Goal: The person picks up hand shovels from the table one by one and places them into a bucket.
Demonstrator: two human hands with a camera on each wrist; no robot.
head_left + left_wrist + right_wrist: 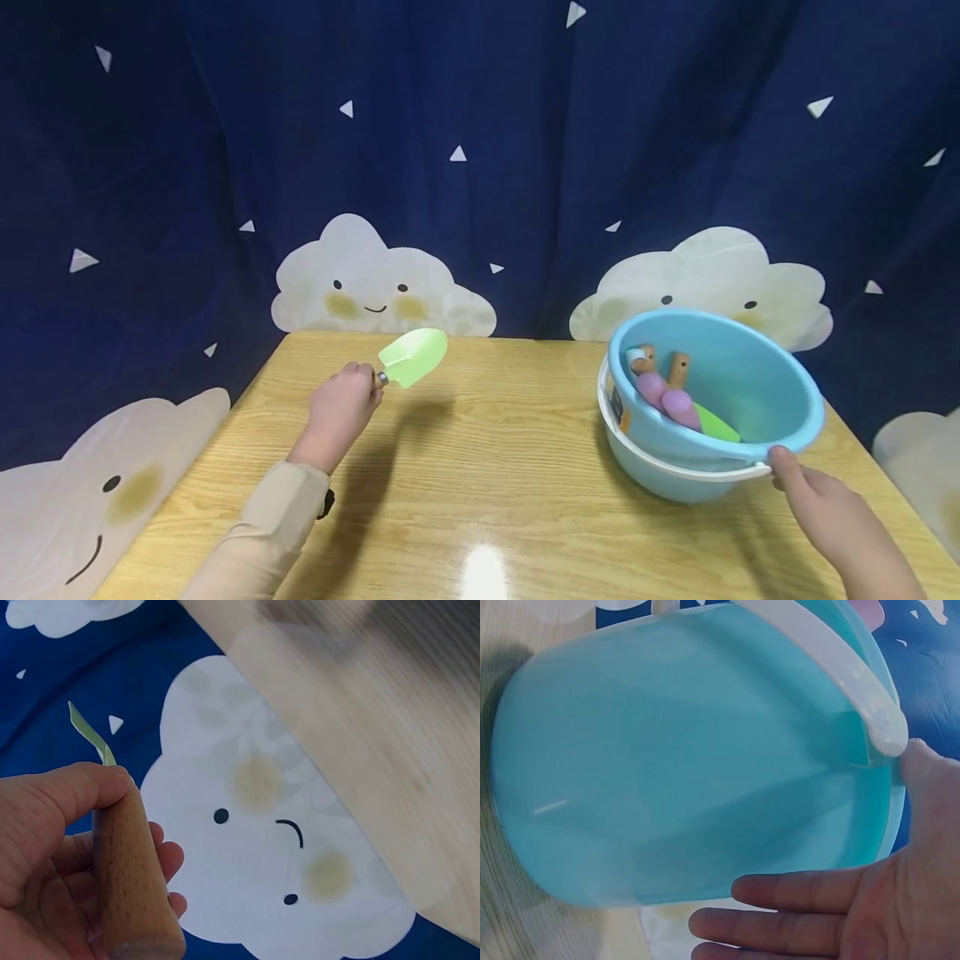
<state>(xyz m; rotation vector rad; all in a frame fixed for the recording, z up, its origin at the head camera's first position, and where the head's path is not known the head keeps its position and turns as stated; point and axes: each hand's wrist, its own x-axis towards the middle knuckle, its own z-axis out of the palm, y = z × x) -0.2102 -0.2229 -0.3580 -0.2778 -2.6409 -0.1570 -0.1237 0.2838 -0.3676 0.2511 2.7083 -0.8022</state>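
Observation:
In the head view, my left hand (347, 410) holds a garden trowel (415, 355) up over the left side of the table. Its pale green blade points right and away. The left wrist view shows the fingers and thumb round the wooden handle (133, 877). At the right stands a light blue bucket (750, 383) with a white handle (675, 472) lowered against its near side. My right hand (877, 900) is at the bucket's rim, thumb by the handle's pivot. Its other fingers (780, 930) extend straight beside the bucket wall.
Inside the bucket lie tools with wooden handles (678, 371), purple rounded pieces (678, 403) and a green piece (716, 423). The wooden table (495, 467) ends at a dark blue curtain (480, 192) with white clouds and triangles.

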